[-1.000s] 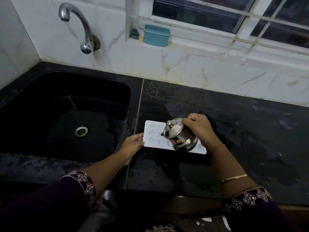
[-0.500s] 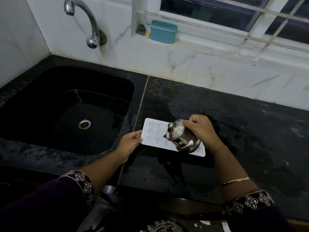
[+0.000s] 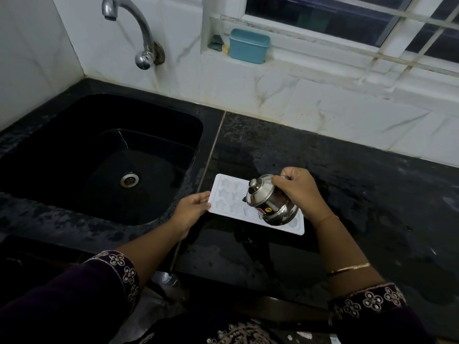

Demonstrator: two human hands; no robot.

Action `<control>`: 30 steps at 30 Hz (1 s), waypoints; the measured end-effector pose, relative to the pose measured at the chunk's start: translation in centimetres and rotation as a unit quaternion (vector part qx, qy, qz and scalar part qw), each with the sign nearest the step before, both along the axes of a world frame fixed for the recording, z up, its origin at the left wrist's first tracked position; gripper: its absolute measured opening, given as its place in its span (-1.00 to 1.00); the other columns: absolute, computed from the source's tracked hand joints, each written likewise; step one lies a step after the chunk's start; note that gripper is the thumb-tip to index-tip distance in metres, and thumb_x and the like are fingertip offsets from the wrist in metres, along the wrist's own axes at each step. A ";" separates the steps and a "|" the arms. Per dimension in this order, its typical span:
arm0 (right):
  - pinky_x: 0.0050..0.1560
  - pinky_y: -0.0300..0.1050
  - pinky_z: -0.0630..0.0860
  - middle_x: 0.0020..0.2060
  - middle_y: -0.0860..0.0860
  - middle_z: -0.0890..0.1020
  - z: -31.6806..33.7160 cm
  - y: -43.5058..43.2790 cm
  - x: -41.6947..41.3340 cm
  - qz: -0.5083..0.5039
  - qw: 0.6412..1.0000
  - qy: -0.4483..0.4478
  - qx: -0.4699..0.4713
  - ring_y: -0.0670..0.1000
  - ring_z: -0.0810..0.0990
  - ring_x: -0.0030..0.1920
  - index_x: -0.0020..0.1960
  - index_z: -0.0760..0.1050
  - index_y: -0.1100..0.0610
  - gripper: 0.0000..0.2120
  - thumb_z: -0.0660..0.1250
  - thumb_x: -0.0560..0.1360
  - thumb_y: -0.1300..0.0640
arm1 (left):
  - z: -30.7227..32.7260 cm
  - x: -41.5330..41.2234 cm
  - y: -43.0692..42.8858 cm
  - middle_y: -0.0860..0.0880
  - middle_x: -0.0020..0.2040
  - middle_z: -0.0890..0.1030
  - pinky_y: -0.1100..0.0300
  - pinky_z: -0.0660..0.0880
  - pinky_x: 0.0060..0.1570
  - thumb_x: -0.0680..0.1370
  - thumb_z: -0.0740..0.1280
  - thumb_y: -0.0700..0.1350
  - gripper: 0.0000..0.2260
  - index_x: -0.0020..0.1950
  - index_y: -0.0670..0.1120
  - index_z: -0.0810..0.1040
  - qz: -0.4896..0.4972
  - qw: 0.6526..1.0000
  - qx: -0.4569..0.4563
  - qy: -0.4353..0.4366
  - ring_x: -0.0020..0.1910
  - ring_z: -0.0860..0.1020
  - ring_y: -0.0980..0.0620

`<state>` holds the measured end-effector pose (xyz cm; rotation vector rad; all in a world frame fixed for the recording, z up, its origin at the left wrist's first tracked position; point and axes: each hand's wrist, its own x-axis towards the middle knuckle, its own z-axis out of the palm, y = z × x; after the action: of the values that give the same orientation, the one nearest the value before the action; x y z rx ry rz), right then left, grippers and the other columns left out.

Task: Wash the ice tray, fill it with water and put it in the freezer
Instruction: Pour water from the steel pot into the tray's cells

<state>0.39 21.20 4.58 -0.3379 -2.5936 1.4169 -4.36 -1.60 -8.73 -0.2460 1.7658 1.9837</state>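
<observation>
A white ice tray (image 3: 229, 194) with star-shaped cells lies flat on the black counter (image 3: 360, 184), just right of the sink. My left hand (image 3: 192, 209) grips the tray's left edge. My right hand (image 3: 300, 192) holds a small lidded steel pot (image 3: 269, 203) tilted to the left above the tray's right half. The pot hides part of the tray. I cannot make out any stream of water.
A black sink (image 3: 99, 157) with a drain (image 3: 129, 179) lies to the left, under a chrome tap (image 3: 139, 38) that is not running. A teal box (image 3: 249, 45) sits on the window sill. Wet patches shine on the counter around the tray.
The camera has tilted slightly, so everything sits a little lower and to the right in view. Both hands, the pot and the tray keep nearly the same pose.
</observation>
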 end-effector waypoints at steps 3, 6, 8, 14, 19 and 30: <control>-0.38 -0.20 0.26 -0.52 -0.03 0.29 0.1 0.0 -0.1 0.002 1.000 0.000 0.008 -0.09 0.26 -0.45 -0.48 0.23 0.10 -0.62 0.34 0.40 0.28 | -0.5 -0.2 0.0 -0.15 0.21 0.59 0.10 0.49 0.17 0.53 0.25 -0.40 -0.62 0.35 -0.28 0.43 -0.002 1.000 0.001 0.002 0.16 0.59 -0.04; -0.37 -0.19 0.25 -0.52 -0.03 0.29 0.1 0.0 -0.1 0.004 1.000 -0.002 0.009 -0.09 0.26 -0.44 -0.48 0.23 0.10 -0.62 0.34 0.40 0.28 | -0.6 -0.2 0.0 -0.16 0.22 0.59 0.08 0.49 0.19 0.53 0.25 -0.41 -0.62 0.34 -0.27 0.44 0.000 1.000 0.002 0.002 0.15 0.59 -0.04; -0.37 -0.18 0.25 -0.52 -0.03 0.28 0.0 0.0 -0.1 0.004 1.000 -0.002 0.006 -0.08 0.26 -0.44 -0.48 0.23 0.10 -0.62 0.33 0.40 0.28 | -0.5 -0.2 0.0 -0.14 0.20 0.60 0.08 0.49 0.18 0.53 0.25 -0.40 -0.64 0.33 -0.26 0.45 0.001 1.000 0.004 0.003 0.14 0.59 -0.04; -0.40 -0.22 0.23 -0.53 -0.05 0.27 -0.2 0.2 0.0 -0.001 1.000 0.000 0.004 -0.10 0.25 -0.45 -0.49 0.23 0.09 -0.61 0.34 0.40 0.28 | -1.1 -0.4 -0.1 -0.12 0.17 0.62 0.08 0.50 0.17 0.53 0.27 -0.39 -0.63 0.34 -0.26 0.45 0.001 1.000 0.008 0.002 0.14 0.60 -0.03; -0.43 -0.25 0.27 -0.60 -0.10 0.31 -0.5 0.7 -0.3 -0.022 0.998 0.001 -0.063 -0.16 0.28 -0.53 -0.51 0.25 0.09 -0.59 0.34 0.41 0.31 | -1.1 -0.3 0.0 -0.14 0.18 0.61 0.12 0.50 0.15 0.51 0.27 -0.41 -0.63 0.33 -0.27 0.45 0.006 1.000 0.019 0.005 0.14 0.60 -0.03; -0.37 -0.20 0.28 -0.52 0.02 0.31 -0.1 0.7 -1.6 -0.044 0.998 0.016 -0.030 -0.06 0.29 -0.44 -0.48 0.26 0.12 -0.63 0.35 0.40 0.28 | -1.2 -0.4 -0.1 -0.11 0.15 0.63 0.17 0.55 0.11 0.52 0.27 -0.40 -0.64 0.32 -0.25 0.46 0.001 1.000 0.018 0.007 0.12 0.61 -0.01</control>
<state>-1.21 21.93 4.52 -0.4273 -2.4822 1.4614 -4.78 -1.72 -9.96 -0.2221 1.7364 2.0219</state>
